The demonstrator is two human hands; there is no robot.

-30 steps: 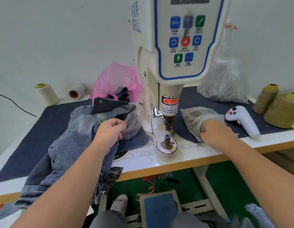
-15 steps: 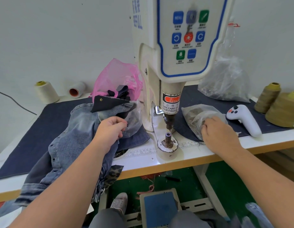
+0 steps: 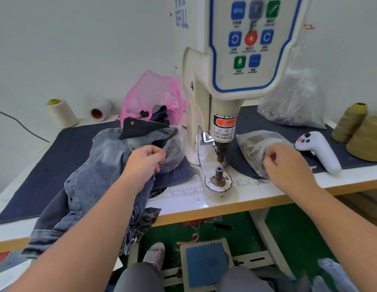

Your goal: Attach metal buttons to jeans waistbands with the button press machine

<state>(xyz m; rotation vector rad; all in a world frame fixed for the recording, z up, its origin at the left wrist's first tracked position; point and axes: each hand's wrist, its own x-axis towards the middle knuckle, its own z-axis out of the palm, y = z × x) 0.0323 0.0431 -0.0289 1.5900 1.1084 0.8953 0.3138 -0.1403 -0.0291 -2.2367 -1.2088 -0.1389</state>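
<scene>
Nearest to the person, under the bench, sits the blue foot pedal; the foot should stay off it until all is loaded. On the bench edge, the left hand has a curled grip on a small clear bag lying on the pale jeans; whether it pinches a part, I cannot tell. The right hand pinches at the clear bag of buttons just beside the press. I judge this step is fetching parts. Take only one piece, seat it straight on the bare lower die, then bring the waistband over. Behind rises the button press machine, its punch above the die; keep fingers out.
</scene>
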